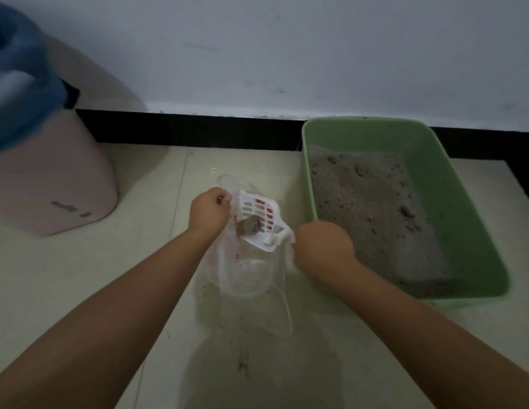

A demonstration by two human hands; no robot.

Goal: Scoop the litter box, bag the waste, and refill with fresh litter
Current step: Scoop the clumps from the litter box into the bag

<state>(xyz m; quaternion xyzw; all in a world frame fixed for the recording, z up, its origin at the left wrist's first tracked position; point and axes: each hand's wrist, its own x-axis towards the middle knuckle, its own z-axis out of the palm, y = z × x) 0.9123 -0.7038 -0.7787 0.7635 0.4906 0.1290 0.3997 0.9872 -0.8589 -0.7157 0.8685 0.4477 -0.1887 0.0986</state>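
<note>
Left hand (208, 209) pinches a clear bag (242, 270) open while right hand (322, 249) grips a white scoop (258, 214) carrying a clump (250, 225) beside the green litter box (452, 202).

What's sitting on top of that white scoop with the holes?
One grey clump of litter sits on the white slotted plastic scoop, held over the clear plastic bag. The right hand covers the scoop's handle.

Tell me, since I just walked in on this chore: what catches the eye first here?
The white scoop at centre, carrying a grey clump, held by the right hand over a clear bag that the left hand holds open. Right of it sits the green litter box, against the wall. A pink bin stands at far left.
</note>
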